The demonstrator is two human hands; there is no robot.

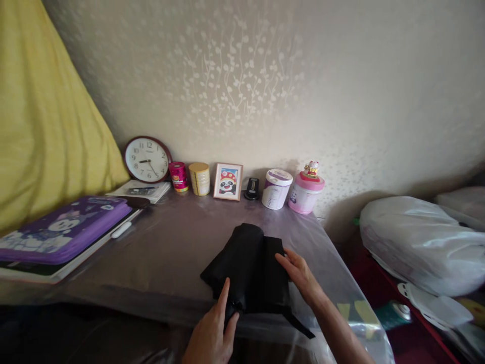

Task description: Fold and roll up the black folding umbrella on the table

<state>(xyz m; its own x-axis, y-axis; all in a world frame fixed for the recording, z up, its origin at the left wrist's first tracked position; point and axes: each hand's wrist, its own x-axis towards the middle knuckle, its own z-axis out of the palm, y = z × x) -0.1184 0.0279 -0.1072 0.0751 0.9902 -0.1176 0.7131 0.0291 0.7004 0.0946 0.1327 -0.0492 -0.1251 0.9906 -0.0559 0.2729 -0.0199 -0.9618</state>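
Note:
A black piece of folded fabric (238, 258) with a thin strap lies near the front edge of the table, in the middle of the head view. Its left part bulges as if rolled or wrapped; the right part lies flatter. Its exact kind cannot be made out. My left hand (215, 328) grips the near end, index finger stretched along the fabric and thumb bent at a small dark end piece. The other fingers of that hand are hidden. My right hand (297, 270) pinches the right edge of the fabric. The strap (299, 325) hangs toward the table's front edge.
Along the wall stand a clock (147, 159), a pink can (179, 177), a yellow-lidded tin (199, 179), a panda picture frame (228, 181) and two tubs (277, 189). A purple case (64, 230) lies left. White bags (420, 242) sit beyond the table's right edge.

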